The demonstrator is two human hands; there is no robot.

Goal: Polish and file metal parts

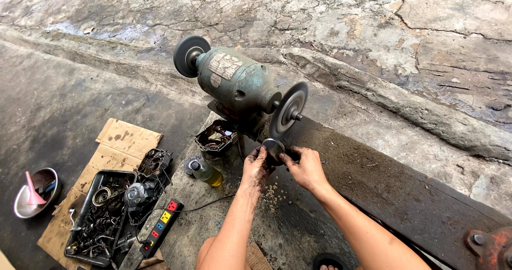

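Nearest me, I see my left hand (257,166) and right hand (305,166) clamped together on one small round dark metal disc (273,148), fingers pinching it from either side, both equally close, its flat face tilted up toward the wheel just above. Just beyond sits one green bench grinder (237,83) on the dark surface (373,184), its shaft running left-far to right-near with two grey grinding wheels (288,110). Off left lie one tray of greasy parts (101,216), one power strip (161,227) and one metal bowl (34,192).
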